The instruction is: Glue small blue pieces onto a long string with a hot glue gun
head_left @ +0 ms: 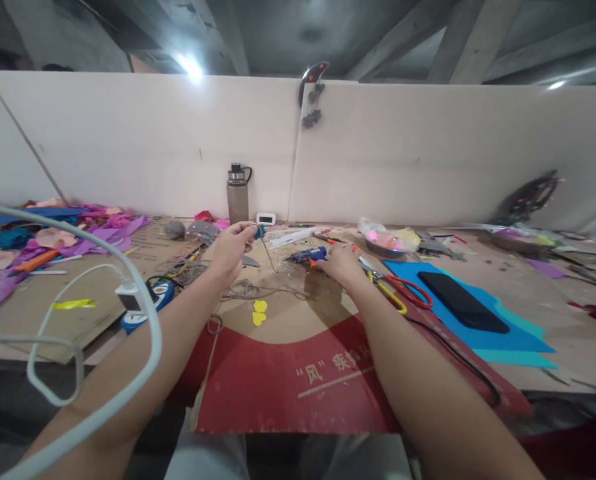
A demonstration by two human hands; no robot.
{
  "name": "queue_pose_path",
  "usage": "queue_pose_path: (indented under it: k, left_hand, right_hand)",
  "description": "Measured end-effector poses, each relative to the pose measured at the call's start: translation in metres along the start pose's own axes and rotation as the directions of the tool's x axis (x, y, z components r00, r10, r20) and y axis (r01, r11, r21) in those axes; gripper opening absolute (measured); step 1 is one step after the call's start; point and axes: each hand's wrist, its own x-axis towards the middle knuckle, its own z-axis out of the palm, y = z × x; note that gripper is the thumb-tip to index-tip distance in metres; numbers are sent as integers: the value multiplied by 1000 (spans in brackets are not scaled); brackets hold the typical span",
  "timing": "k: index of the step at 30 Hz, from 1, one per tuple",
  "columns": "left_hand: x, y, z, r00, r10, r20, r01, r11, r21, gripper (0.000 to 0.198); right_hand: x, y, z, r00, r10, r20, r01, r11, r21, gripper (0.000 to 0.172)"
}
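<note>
My left hand (233,250) is closed in a pinch on a small dark blue piece (259,231). From that piece a thin grey-brown string (269,257) hangs toward the table. To the right, my right hand (343,262) is closed around the rear of a blue glue gun (307,255), whose nozzle points left; its handle is mostly covered by my fingers. Loose twine (258,291) lies on the cardboard below both hands. Yellow paper cutouts (259,312) rest on the cardboard nearer to me.
Yellow and red scissors (403,290) lie beside my right forearm, with a black phone (463,302) on blue sheets (521,333). A bottle (237,197) stands by the white partition (143,147). A white cable (155,333) loops across the left foreground. Coloured paper scraps (98,237) cover the left.
</note>
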Motion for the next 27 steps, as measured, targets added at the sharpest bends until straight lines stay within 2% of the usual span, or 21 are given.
queue_pose_path:
  k: [2, 3, 4, 5, 7, 8, 10, 11, 15, 17, 20, 22, 24, 26, 27]
  left_hand:
    - [0, 7, 0, 1000, 11, 0, -11, 999, -47, 20]
    - [1, 11, 0, 1000, 22, -5, -22, 997, -68, 19]
    - [1, 14, -1, 999, 28, -16, -30, 996, -87, 18]
    - [2, 18, -2, 999, 32, -24, -34, 994, -103, 18]
    - [3, 23, -4, 997, 47, -59, -55, 989, -139, 16]
    - [3, 25, -5, 996, 47, -75, -58, 987, -151, 15]
    - [3, 25, -6, 994, 48, -93, -63, 984, -166, 14]
    - [3, 25, -6, 995, 47, -92, -62, 984, -167, 14]
    - [0, 23, -2, 997, 51, -62, -61, 984, -166, 13]
    - [0, 23, -1, 997, 48, -55, -57, 984, -170, 13]
    - [2, 25, -3, 998, 32, -62, -42, 984, -171, 12]
    - [4, 26, -6, 997, 26, -74, -39, 984, -176, 11]
    - [7, 28, -9, 996, 26, -89, -42, 981, -189, 10]
    - [10, 30, -11, 995, 20, -103, -41, 978, -203, 10]
    - [11, 31, -12, 994, 16, -110, -39, 977, -208, 10]
  right_hand:
    - [-8, -11, -7, 977, -49, -210, 69, 994, 87, 26]
    - [-15, -19, -11, 950, -141, -279, 194, 966, 173, 19]
    - [-23, -29, -14, 922, -248, -297, 328, 907, 263, 15]
    - [-32, -40, -16, 889, -371, -267, 447, 829, 338, 12]
    - [-52, -61, -16, 765, -612, -200, 629, 647, 430, 10]
    - [-61, -70, -13, 704, -689, -168, 677, 582, 449, 10]
    - [-76, -83, -2, 643, -760, -95, 711, 546, 443, 9]
    - [-80, -88, 5, 629, -773, -77, 723, 546, 424, 10]
    - [-84, -100, 25, 637, -770, -46, 747, 601, 283, 22]
    - [-84, -108, 29, 611, -792, 19, 777, 604, 176, 28]
    - [-84, -121, 32, 592, -789, 165, 800, 600, 2, 22]
    - [-84, -126, 34, 600, -774, 202, 795, 604, -45, 16]
    - [-84, -127, 31, 598, -779, 191, 790, 613, 29, 16]
    - [-85, -122, 22, 564, -812, 152, 781, 584, 222, 16]
    - [-85, -118, 15, 532, -837, 130, 766, 541, 347, 14]
